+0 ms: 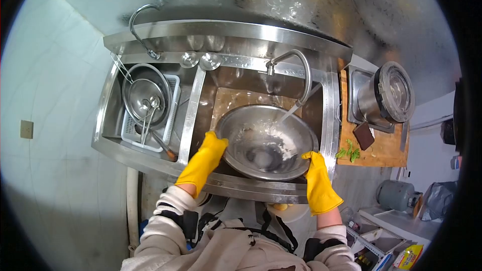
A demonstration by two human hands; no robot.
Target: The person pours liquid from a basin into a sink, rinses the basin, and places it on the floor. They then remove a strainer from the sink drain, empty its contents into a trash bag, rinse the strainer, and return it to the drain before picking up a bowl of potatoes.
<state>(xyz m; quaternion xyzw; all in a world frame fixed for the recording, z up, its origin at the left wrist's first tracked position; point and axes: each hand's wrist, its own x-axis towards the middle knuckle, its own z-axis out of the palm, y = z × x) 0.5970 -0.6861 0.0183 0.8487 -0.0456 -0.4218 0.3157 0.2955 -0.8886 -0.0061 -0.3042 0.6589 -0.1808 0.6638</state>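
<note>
Steel bowl [266, 143], one, gripped at its rim by left hand [203, 160] and right hand [319, 183].

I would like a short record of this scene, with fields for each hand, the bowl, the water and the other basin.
left hand: left hand in yellow glove, grips the rim of the steel bowl
right hand: right hand in yellow glove, grips the opposite rim
bowl: tilted in the right basin, wet inside
water: stream from the faucet runs into the bowl
left basin: white rack holding pans and utensils
</note>
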